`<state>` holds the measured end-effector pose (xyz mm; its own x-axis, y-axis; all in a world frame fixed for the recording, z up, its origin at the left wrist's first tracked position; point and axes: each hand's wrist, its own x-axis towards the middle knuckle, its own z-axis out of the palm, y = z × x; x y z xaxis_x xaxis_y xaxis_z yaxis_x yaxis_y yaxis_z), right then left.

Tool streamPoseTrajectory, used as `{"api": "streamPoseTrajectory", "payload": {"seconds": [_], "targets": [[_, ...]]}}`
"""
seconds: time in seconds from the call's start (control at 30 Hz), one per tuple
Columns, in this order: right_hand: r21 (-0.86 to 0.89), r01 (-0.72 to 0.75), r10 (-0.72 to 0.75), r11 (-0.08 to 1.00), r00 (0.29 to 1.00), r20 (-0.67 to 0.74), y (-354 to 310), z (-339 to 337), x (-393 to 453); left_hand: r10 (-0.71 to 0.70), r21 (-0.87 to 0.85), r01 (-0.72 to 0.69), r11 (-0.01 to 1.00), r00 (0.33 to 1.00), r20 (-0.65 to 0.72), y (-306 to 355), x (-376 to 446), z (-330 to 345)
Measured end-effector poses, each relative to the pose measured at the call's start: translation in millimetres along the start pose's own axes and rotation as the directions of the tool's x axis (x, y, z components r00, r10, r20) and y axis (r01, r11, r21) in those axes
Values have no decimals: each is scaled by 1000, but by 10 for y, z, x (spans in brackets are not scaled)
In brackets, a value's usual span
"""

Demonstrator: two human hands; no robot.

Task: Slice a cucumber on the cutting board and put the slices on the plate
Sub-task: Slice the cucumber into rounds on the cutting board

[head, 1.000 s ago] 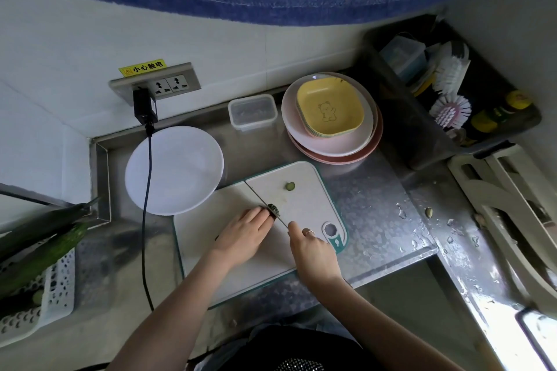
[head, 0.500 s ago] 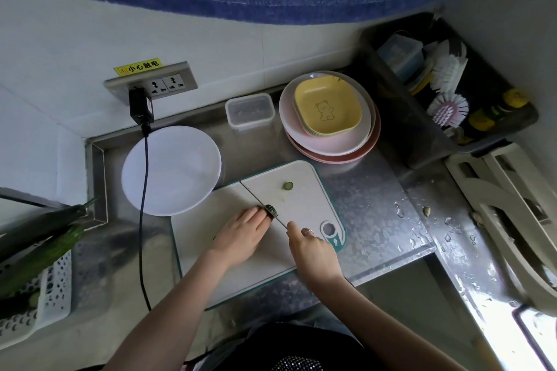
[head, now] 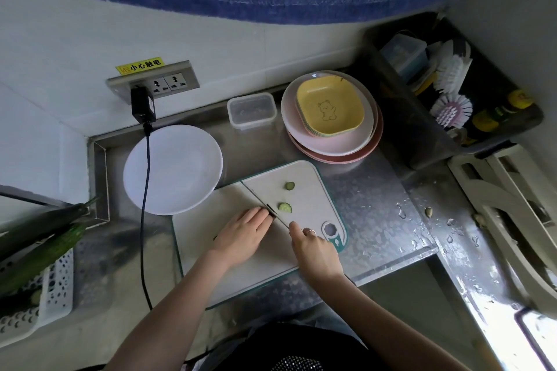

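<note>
A white cutting board (head: pixel 205 220) with a teal rim lies on the steel counter. My left hand (head: pixel 241 235) lies over a cucumber on the board, hiding nearly all of it; only its dark cut end (head: pixel 272 213) shows at my fingertips. My right hand (head: pixel 313 247) grips the handle of a knife (head: pixel 262 200), whose blade runs up-left across the board against the cut end. Two cucumber slices lie right of the blade, one close by (head: pixel 284 207) and one farther back (head: pixel 289 185). The white plate (head: pixel 171 169) sits behind the board's left part, with nothing on it.
A black charger cable (head: pixel 144 205) hangs from the wall socket across the plate's left side. A stack of plates with a yellow dish (head: pixel 330 113) and a clear lidded box (head: pixel 251 110) stand behind. Whole cucumbers (head: pixel 39 247) lie in a white basket at left. A dark bin with brushes (head: pixel 452 90) is at right.
A fresh slice has come off the cucumber's end and now lies flat just right of the blade. My hands have stayed nearly in place.
</note>
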<state>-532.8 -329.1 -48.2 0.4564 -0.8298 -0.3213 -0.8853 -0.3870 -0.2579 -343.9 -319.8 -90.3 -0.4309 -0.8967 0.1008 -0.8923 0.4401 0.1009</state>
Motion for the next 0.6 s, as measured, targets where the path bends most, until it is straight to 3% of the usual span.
{"api": "streamPoseTrajectory", "payload": {"seconds": [0.13, 0.47, 0.6], "targets": [[-85, 17, -22, 996, 998, -61, -97, -42, -19, 2, -30, -2, 1000, 1000, 14, -11, -37, 34], [-64, 19, -22, 998, 998, -53, -103, -113, -21, 2, -56, 0, 998, 999, 41, -19, -26, 17], [29, -2, -1, 1000, 995, 97, -50, -65, -13, 11, -81, -9, 997, 1000, 17, -11, -3, -11]]}}
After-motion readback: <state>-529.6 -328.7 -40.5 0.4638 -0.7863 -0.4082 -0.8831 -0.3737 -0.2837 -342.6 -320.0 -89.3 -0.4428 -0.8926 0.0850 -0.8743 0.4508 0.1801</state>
